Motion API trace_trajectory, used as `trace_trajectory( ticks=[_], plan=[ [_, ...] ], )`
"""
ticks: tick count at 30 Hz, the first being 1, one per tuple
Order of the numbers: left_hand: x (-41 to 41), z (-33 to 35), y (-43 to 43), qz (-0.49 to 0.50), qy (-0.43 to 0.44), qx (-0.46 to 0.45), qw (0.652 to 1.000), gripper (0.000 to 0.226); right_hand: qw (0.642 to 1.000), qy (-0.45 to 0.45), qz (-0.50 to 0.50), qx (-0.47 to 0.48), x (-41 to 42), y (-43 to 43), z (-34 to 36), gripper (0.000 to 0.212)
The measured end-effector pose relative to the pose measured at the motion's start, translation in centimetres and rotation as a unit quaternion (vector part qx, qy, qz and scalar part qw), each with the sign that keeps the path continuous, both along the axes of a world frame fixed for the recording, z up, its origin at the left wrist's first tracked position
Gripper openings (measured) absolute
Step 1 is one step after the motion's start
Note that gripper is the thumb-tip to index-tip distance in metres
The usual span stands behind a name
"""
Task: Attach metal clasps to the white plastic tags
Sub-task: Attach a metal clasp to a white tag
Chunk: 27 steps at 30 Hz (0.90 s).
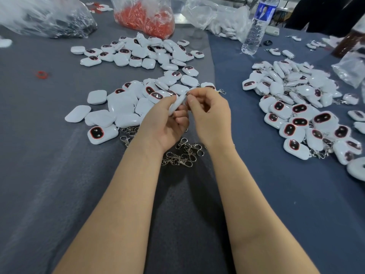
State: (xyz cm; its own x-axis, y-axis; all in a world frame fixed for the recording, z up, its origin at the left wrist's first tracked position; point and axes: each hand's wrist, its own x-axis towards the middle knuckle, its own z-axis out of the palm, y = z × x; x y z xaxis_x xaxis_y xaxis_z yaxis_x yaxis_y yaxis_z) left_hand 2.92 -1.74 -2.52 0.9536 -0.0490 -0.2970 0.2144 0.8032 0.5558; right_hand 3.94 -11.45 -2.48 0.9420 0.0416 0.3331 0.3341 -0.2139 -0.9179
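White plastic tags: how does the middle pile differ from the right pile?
The middle pile of white plastic tags shows bare tags, with no clasps fitted; the right pile of white plastic tags has silver metal clasps showing among its tags. The middle pile lies on grey cloth, the right pile on bluer cloth. Both mix face-up and face-down tags.

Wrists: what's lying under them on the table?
Loose metal clasps in a pile on the grey cloth, showing between the left hand and right hand. Whatever lies directly beneath the forearms is covered.
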Motion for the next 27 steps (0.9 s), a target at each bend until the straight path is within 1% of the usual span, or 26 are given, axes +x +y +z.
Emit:
trace_trajectory(
  ticks=[4, 6, 7, 8, 9, 10, 11, 12, 13, 14, 15, 16, 17, 18, 19, 20, 21, 23, 24, 25, 26, 27],
  plan=[
    [-0.3, 0.1, 0.2, -0.042, 0.003, -0.077, 0.996, 0.026, 0.999, -0.027, -0.037, -0.014, 0.0, 0.1, -0.2, 0.009],
    [-0.3, 0.2, 0.1, -0.05, 0.007, -0.088, 0.995, 0.026, 0.997, -0.044, -0.055, -0.029, 0.0, 0.1, -0.2, 0.009],
    [-0.2, 0.2, 0.0, -0.037, 0.013, -0.067, 0.997, 0.026, 0.996, -0.053, -0.06, -0.045, 0.0, 0.1, -0.2, 0.01],
    [0.0, 0.2, 0.0, -0.007, 0.015, -0.014, 1.0, 0.025, 0.994, -0.062, -0.062, -0.069, 0.0, 0.1, -0.2, 0.011],
    [0.1, 0.1, -0.1, 0.04, 0.012, 0.081, 0.996, 0.022, 0.991, -0.069, -0.059, -0.097, 0.0, 0.0, -0.2, 0.011],
    [0.1, 0.1, -0.2, 0.091, 0.001, 0.218, 0.972, 0.017, 0.988, -0.071, -0.052, -0.129, 0.0, -0.1, -0.3, 0.012],
    [0.0, 0.0, -0.2, 0.136, -0.021, 0.371, 0.918, 0.011, 0.983, -0.068, -0.043, -0.163, 0.1, -0.3, -0.3, 0.012],
    [-0.1, -0.2, -0.1, 0.167, -0.059, 0.506, 0.844, 0.007, 0.978, -0.057, -0.033, -0.198, 0.2, -0.5, -0.3, 0.013],
    [-0.4, -0.5, -0.1, 0.179, -0.102, 0.608, 0.767, 0.008, 0.971, -0.044, -0.024, -0.233, 0.4, -0.8, -0.4, 0.013],
    [-0.6, -0.7, 0.0, 0.17, -0.135, 0.676, 0.704, 0.01, 0.963, -0.03, -0.016, -0.267, 0.5, -1.0, -0.4, 0.013],
    [-0.7, -1.0, 0.0, 0.155, -0.154, 0.715, 0.664, 0.012, 0.955, -0.018, -0.009, -0.296, 0.7, -1.2, -0.4, 0.013],
    [-0.8, -1.2, 0.0, 0.147, -0.163, 0.731, 0.646, 0.014, 0.949, -0.006, -0.004, -0.315, 0.7, -1.3, -0.5, 0.012],
    [-0.7, -1.3, 0.0, 0.147, -0.168, 0.733, 0.643, 0.013, 0.948, 0.002, 0.0, -0.319, 0.7, -1.4, -0.5, 0.011],
    [-0.6, -1.4, 0.0, 0.155, -0.171, 0.724, 0.65, 0.011, 0.952, 0.008, 0.004, -0.306, 0.6, -1.3, -0.5, 0.01],
    [-0.5, -1.3, 0.0, 0.168, -0.165, 0.701, 0.674, 0.009, 0.96, 0.013, 0.01, -0.279, 0.6, -1.2, -0.5, 0.009],
    [-0.2, -1.2, -0.1, 0.18, -0.147, 0.662, 0.713, 0.007, 0.969, 0.017, 0.014, -0.246, 0.6, -1.1, -0.4, 0.008],
    [0.0, -1.1, -0.2, 0.186, -0.121, 0.601, 0.768, 0.006, 0.977, 0.02, 0.016, -0.211, 0.5, -0.9, -0.3, 0.009],
    [0.4, -0.7, -0.5, 0.169, -0.06, 0.418, 0.89, 0.009, 0.991, 0.019, 0.009, -0.134, 0.5, -0.7, -0.2, 0.009],
    [0.5, -0.5, -0.4, 0.145, -0.034, 0.317, 0.937, 0.013, 0.995, 0.011, 0.0, -0.101, 0.4, -0.6, -0.1, 0.008],
    [0.4, -0.3, -0.3, 0.112, -0.014, 0.219, 0.969, 0.016, 0.997, -0.002, -0.009, -0.078, 0.4, -0.5, -0.1, 0.008],
    [0.3, -0.1, 0.0, 0.07, -0.001, 0.122, 0.99, 0.019, 0.998, -0.015, -0.014, -0.062, 0.3, -0.4, -0.1, 0.008],
    [0.1, 0.1, 0.2, 0.023, 0.01, 0.031, 0.999, 0.021, 0.998, -0.027, -0.017, -0.051, 0.2, -0.3, 0.0, 0.008]
  ],
)
